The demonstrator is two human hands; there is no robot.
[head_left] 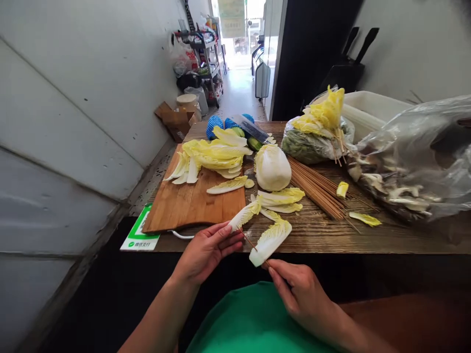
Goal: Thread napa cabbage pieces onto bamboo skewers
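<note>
Head view: a wooden table (324, 241) stretches across the middle of the frame to the right edge. A clear plastic bag (423, 142) of pale and brown pieces lies on it at right. At centre left is a cutting board (184, 208), its upper part bearing a pile of cabbage leaves (211, 156). The right hand (300, 287), lower centre right, has thumb and forefinger pinched on the lower end of a skewer. The left hand (208, 250), left of it, has its thumb clamped against the fingers on a leaf; the other fingers are slightly apart. A bundle of sticks (318, 189) slants across the table at centre right, beside a whole cabbage (272, 167) at upper centre. Below the cabbage, near the table's front edge, the larger, lower leaf (272, 241) and the smaller, upper leaf (246, 214) are both on the thin skewer (248, 239), which shows bare between them.
</note>
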